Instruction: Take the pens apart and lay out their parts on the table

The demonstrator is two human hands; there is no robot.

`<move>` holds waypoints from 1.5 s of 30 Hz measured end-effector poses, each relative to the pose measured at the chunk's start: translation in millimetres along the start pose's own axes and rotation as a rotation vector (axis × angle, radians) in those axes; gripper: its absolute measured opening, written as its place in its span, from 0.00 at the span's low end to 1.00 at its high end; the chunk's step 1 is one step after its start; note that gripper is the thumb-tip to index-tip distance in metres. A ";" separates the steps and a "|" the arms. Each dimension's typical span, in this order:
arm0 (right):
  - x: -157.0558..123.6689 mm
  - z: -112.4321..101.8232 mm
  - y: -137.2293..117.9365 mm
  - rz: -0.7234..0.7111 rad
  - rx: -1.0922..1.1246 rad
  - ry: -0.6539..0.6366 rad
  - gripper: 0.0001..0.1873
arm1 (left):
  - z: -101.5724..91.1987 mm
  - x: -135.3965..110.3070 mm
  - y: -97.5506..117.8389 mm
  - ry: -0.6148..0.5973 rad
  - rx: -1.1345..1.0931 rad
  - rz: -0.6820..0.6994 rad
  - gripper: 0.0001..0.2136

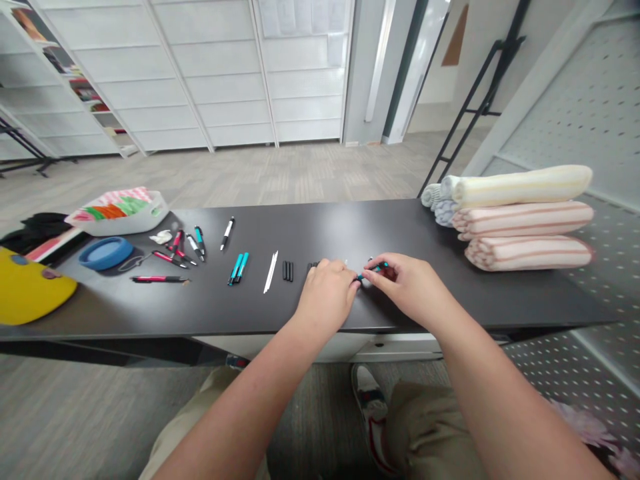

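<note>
My left hand (327, 293) and my right hand (403, 283) meet over the middle of the dark table (320, 230), fingers pinched together on a small teal pen part (373, 270) held between them. Just left of my left hand lie two short black pen pieces (287, 270), a white pen refill (271, 272) and two teal pen barrels (238, 268). More small black parts are partly hidden behind my left hand.
Several assembled pens (180, 250) and a white-and-black pen (227, 233) lie at the left. A blue round lid (105, 253), a white tray (120, 213) and a yellow object (27, 287) sit further left. Rolled towels (525, 217) are stacked at the right.
</note>
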State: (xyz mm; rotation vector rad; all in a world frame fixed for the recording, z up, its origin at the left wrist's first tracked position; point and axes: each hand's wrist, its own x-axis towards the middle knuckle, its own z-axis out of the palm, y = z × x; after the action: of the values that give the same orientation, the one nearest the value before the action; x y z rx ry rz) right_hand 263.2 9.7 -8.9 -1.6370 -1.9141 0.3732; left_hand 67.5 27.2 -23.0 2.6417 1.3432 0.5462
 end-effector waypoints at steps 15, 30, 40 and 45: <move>-2.4 -6.9 -8.9 -0.043 -0.064 0.383 0.18 | 1.8 -4.7 0.1 0.057 -0.037 -0.033 0.09; -4.0 17.2 -1.4 0.045 -0.287 -0.109 0.10 | -17.2 -42.0 -27.5 -0.008 0.014 -0.076 0.12; 11.0 31.1 -15.0 0.092 -0.456 -0.058 0.11 | -20.8 -61.7 -32.5 -0.024 0.026 -0.079 0.11; 15.0 33.9 -18.0 0.123 -0.422 -0.041 0.11 | -22.0 -71.7 -37.8 -0.026 0.017 -0.073 0.10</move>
State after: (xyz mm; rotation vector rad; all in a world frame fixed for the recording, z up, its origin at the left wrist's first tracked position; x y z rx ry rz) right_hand 227.5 25.9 -21.8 -2.0348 -2.0267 0.0481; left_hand -7.9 -8.8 -31.6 2.5917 1.4369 0.4914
